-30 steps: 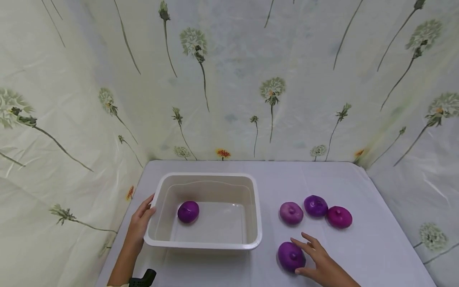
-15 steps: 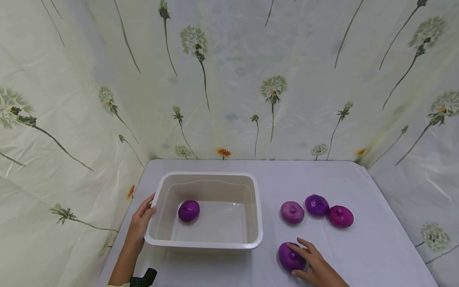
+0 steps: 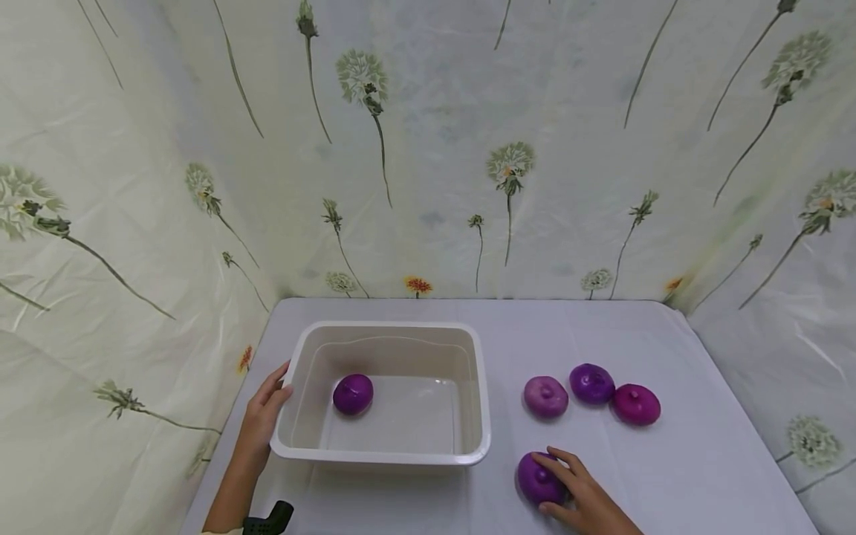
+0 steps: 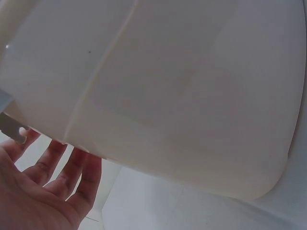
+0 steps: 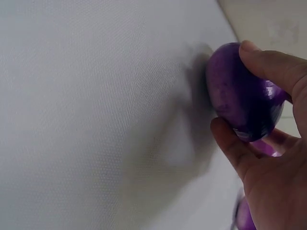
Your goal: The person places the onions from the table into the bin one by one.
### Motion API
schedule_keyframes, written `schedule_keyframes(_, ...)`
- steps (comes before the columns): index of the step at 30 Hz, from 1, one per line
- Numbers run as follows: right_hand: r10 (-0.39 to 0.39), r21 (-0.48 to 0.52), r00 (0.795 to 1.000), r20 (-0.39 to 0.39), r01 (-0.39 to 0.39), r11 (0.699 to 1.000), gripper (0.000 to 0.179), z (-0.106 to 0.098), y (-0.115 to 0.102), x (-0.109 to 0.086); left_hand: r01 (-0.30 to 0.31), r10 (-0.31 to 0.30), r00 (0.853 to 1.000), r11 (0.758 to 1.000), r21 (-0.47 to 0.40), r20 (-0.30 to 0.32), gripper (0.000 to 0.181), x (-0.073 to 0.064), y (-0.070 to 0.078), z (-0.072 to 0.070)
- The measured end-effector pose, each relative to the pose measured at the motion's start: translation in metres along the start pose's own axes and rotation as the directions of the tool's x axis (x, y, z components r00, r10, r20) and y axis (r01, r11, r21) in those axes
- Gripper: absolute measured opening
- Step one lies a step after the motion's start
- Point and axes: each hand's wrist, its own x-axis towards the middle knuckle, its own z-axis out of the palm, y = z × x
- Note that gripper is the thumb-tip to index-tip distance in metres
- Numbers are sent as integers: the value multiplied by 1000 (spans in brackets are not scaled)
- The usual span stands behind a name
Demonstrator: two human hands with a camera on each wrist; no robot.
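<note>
My left hand (image 3: pixel 257 423) holds the left rim of a white plastic tub (image 3: pixel 381 458); in the left wrist view its fingers (image 4: pixel 88 184) curl up to the tub's edge. Inside the tub, on the left, lies one purple onion (image 3: pixel 353 394). To the right of the tub, near the table's front, my right hand (image 3: pixel 585 494) grips another shiny purple onion (image 3: pixel 539 475) with a small nub on top. Seen from the right wrist, the thumb (image 5: pixel 271 64) presses one side of this onion (image 5: pixel 242 91) and the fingers reach round the other.
Behind my right hand lie a pale purple onion (image 3: pixel 545 397), a dark purple one (image 3: pixel 592 384) and a magenta one (image 3: pixel 637 405). The last two touch. A white cloth covers the table (image 3: pixel 521 327). Dandelion-print sheeting (image 3: pixel 435 148) encloses the back and sides.
My right hand has moved left and closed its fingers and thumb round the near purple onion, which has shifted slightly left. My left hand and the tub have stayed in place.
</note>
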Motion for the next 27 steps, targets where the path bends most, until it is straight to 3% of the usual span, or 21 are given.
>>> schedule_keyframes(16,-9,-14,998,-66,8,1000,72,-3,-1,0,5,-5,1000,1000,13,-11,46,2,0,-1)
schedule_keyframes(27,43,61,996,-73,-39,997,68,-31,-6,12,4,-4,1000,1000,11,-15,46,3,-1,-1)
